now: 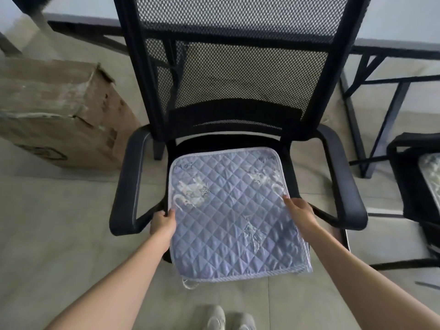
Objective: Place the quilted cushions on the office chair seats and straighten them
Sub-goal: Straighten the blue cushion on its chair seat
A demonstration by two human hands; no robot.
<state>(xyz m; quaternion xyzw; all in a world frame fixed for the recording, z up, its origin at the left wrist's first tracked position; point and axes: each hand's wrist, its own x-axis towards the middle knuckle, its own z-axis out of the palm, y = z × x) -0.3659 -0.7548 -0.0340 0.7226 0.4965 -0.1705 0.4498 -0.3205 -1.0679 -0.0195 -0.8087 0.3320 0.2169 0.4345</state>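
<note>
A lavender quilted cushion (228, 210) with pale floral prints lies on the seat of a black mesh office chair (238, 75), its front edge overhanging the seat. My left hand (163, 223) grips the cushion's left edge, thumb on top. My right hand (301, 214) holds the right edge, fingers pressing on the fabric. At the far right a second black chair (409, 177) carries another pale quilted cushion (432, 172), mostly cut off by the frame.
A worn cardboard box (59, 110) stands on the floor left of the chair. A grey desk top (392, 25) on black metal legs (357, 125) runs behind both chairs. My shoes (228, 317) show at the bottom on the tiled floor.
</note>
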